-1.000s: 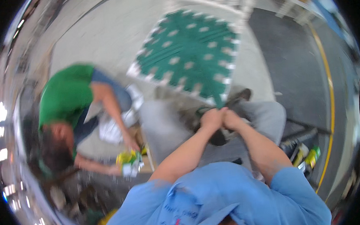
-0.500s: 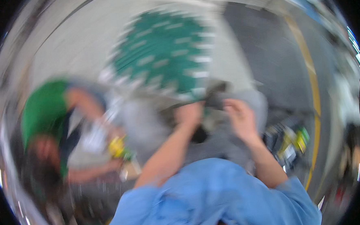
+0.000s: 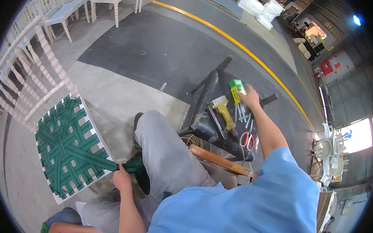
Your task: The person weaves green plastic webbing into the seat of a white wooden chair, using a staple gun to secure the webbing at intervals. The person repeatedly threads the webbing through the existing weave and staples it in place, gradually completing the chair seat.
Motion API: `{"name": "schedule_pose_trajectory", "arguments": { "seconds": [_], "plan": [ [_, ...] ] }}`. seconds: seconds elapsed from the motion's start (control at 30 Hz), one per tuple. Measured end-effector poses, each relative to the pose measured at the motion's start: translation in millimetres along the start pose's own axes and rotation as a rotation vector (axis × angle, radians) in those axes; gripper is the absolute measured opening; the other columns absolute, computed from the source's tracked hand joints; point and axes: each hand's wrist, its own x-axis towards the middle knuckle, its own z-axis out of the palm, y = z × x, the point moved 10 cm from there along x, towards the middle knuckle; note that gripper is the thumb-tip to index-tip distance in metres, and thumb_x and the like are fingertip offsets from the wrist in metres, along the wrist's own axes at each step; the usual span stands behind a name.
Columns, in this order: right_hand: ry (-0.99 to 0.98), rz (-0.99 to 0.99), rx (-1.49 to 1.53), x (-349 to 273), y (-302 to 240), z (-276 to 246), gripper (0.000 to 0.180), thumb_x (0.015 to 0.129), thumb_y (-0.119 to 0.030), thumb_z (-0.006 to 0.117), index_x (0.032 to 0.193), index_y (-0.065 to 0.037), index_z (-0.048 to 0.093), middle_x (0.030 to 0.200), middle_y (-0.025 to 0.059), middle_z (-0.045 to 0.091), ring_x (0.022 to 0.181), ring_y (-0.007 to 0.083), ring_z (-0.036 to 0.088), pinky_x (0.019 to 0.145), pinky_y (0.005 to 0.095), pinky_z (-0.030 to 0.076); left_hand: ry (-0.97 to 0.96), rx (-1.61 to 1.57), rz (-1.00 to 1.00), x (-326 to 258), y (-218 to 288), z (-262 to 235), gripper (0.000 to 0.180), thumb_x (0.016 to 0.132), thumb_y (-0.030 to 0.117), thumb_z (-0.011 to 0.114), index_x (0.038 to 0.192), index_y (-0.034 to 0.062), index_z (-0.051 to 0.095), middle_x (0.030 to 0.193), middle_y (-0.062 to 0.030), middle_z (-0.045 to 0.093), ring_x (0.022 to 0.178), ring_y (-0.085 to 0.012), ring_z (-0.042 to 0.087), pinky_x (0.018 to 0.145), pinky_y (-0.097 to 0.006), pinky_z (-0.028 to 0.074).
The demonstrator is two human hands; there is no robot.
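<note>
My left hand is closed on the end of a green webbing strap at the near corner of a white chair seat. Woven green straps cover that seat. The strap's loose part hangs beyond my fingers by my knee. Off to the right, my right hand grips a green and yellow box by its side. The box is over a worn black stool. On the stool top lie a yellow staple gun, metal strips and red-handled scissors.
Beside the stool is a wooden handle, with coiled hose near it. A co-worker's arm shows at lower left. More white chairs stand at the far left. A yellow line crosses the floor.
The view has swung right, and the earlier frame is blurred. My right hand has moved from near the seat edge to the box on the stool. My left hand stays by the seat.
</note>
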Motion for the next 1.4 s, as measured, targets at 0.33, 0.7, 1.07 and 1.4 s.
{"name": "schedule_pose_trajectory", "arguments": {
  "seconds": [0.33,0.7,1.07,1.4],
  "plan": [
    [-0.12,0.128,0.505,62,4,32,0.109,0.07,-0.014,0.087,0.162,-0.027,0.029,0.132,0.0209,0.065,0.115,0.0338,0.067,0.094,0.0421,0.056,0.011,0.007,-0.042,1,-10,0,0.074,0.107,0.053,0.042,0.081,-0.0106,0.071,0.086,-0.0344,0.069,0.088,-0.052,0.068,0.077,-0.058,0.052],
    [0.097,-0.002,0.201,29,12,-18,0.078,0.081,-0.032,0.086,0.141,-0.001,0.047,0.133,0.0203,0.061,0.115,0.0328,0.065,0.096,0.0417,0.052,-0.187,0.126,0.02,7,3,8,0.053,0.107,0.049,0.039,0.115,0.0083,0.072,0.107,-0.0225,0.073,0.099,-0.045,0.07,0.086,-0.055,0.054],
    [0.804,-0.633,0.597,-19,-180,-134,0.073,0.069,-0.05,0.095,0.115,0.002,0.07,0.098,0.0205,0.075,0.087,0.0346,0.072,0.077,0.0479,0.058,-0.058,-0.221,-0.118,-21,-29,0,0.052,0.105,0.048,0.047,0.098,0.0064,0.078,0.098,-0.017,0.076,0.098,-0.0356,0.072,0.103,-0.059,0.04],
    [-0.792,-0.748,1.386,-165,-492,44,0.045,0.1,-0.039,0.068,0.13,-0.006,0.062,0.117,0.0077,0.069,0.101,0.0184,0.068,0.09,0.0354,0.057,-0.157,-0.66,-0.238,-18,-15,-4,0.051,0.101,0.047,0.06,0.115,-0.0002,0.073,0.118,-0.0216,0.072,0.115,-0.0376,0.069,0.094,-0.049,0.054]
  ]
}}
